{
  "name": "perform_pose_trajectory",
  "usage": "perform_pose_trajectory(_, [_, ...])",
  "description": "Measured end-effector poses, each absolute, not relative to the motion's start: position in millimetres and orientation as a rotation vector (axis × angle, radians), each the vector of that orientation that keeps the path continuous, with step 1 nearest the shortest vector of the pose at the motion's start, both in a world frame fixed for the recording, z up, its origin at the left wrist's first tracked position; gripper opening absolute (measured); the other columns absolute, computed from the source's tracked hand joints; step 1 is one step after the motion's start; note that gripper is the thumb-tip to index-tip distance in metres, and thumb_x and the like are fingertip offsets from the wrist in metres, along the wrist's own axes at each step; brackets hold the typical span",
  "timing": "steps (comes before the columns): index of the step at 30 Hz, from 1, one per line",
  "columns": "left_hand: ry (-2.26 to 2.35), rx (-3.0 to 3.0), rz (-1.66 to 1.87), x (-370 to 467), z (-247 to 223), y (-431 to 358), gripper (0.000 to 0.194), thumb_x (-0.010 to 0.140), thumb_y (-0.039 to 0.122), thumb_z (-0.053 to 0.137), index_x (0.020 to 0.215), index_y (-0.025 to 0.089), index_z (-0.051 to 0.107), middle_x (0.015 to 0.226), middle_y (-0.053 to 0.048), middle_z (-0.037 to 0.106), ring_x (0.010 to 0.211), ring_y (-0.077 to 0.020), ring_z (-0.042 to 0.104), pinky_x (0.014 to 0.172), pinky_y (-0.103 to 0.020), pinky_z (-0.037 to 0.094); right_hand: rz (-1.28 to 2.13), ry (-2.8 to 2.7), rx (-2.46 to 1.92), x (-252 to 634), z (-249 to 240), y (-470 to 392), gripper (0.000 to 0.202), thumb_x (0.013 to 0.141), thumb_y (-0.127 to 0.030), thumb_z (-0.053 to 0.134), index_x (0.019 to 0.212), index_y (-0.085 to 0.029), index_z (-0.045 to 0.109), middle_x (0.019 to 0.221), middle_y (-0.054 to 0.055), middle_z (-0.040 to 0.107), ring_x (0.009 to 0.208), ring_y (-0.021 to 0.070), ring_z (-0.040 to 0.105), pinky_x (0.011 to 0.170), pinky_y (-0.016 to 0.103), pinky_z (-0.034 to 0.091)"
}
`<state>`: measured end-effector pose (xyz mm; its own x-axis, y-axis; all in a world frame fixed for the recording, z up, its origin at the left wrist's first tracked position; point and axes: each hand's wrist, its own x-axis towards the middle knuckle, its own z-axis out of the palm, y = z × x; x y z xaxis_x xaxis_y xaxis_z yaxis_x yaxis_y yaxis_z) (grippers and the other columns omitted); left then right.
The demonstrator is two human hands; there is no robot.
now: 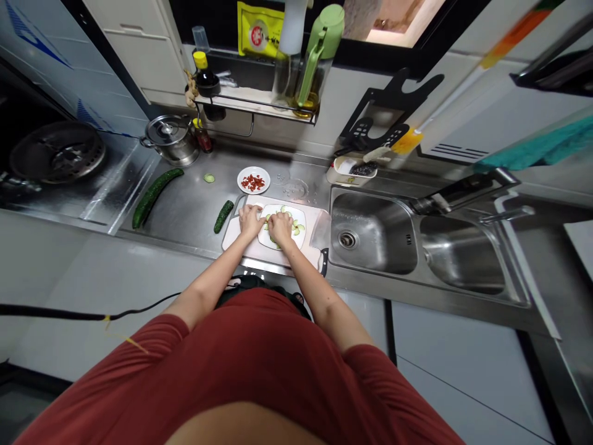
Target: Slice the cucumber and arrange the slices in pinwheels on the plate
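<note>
A white plate (pixel 277 243) with cucumber slices (pixel 296 227) arranged on it rests on a light cutting board (pixel 250 248). Over the plate's left edge is my left hand (pixel 251 221), its fingers bent together at the rim; what they hold, if anything, is too small to make out. My right hand (pixel 280 227) is over the middle of the plate, fingers drawn together and pointing down among the slices. A cleaver (pixel 320 232) lies at the board's right side, its black handle towards the front edge.
Left of the board are a short cucumber piece (pixel 223 216), a cut slice (pixel 209 178) and a long cucumber (pixel 152 198). Behind it sits a small plate (pixel 241 179) of red pieces. A lidded pot (pixel 173 142) stands back left; a double sink (pixel 375 232) is at the right.
</note>
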<state>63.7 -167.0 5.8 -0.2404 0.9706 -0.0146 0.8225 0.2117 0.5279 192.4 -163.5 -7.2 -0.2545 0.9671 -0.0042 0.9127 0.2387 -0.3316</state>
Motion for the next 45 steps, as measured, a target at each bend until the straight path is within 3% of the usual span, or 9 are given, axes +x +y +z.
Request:
perform_pose_trajectory(33, [2.13, 1.71, 0.538, 66, 6, -166, 0.037, 0.076, 0.034, 0.069, 0.112, 0.027, 0.06, 0.123, -0.01, 0.047, 0.12, -0.0312, 0.04, 0.097, -0.041, 0.039, 0.414, -2.262, -1.836, 190, -6, -161, 0.021, 0.094, -0.027, 0.044, 0.096, -0.019, 0.064, 0.106, 0.012, 0.061, 0.102, 0.0279, 0.042, 0.085, 0.038, 0.028])
perform_pose_trajectory(45, [2.167, 1.6, 0.664, 57, 5, -161, 0.039, 0.075, 0.033, 0.07, 0.112, 0.027, 0.061, 0.121, -0.008, 0.048, 0.117, -0.0269, 0.044, 0.101, -0.037, 0.037, 0.442, -2.131, -1.852, 202, 2, -159, 0.019, 0.092, -0.028, 0.046, 0.093, -0.02, 0.064, 0.101, 0.011, 0.061, 0.1, 0.0274, 0.044, 0.084, 0.037, 0.028])
